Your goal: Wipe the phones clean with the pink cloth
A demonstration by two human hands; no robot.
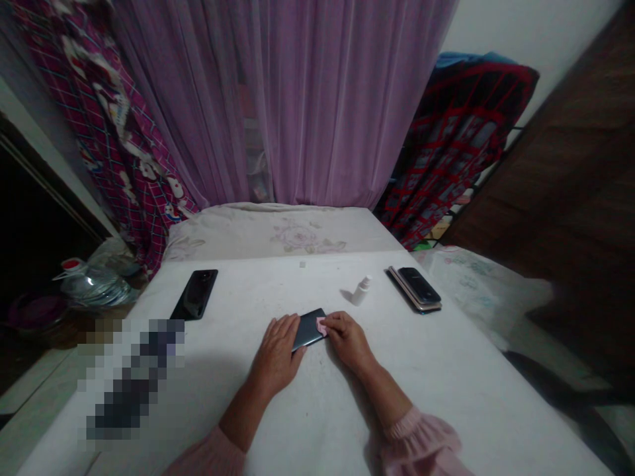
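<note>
Midway across the white cloth-covered table [310,423], a slim dark-grey rectangular phone [306,334] sits between both hands. Left hand [278,354] clamped on its left end; right hand [350,340] pinches a small pink cloth [320,324] against its right end. Wiping looks under way, unfinished; share done, cannot tell. Small white plastic bottle [361,292] stands beyond, unheld. Glossy black phone [201,289], far left, and stacked dark and pale phones [417,291], far right, lie untouched; whether wiped, unclear.

dim in here, the bottle [362,292] casting a soft shadow leftward, both sides gloomy, pixel blocks [136,380] masking the table's left [198,396]
</note>
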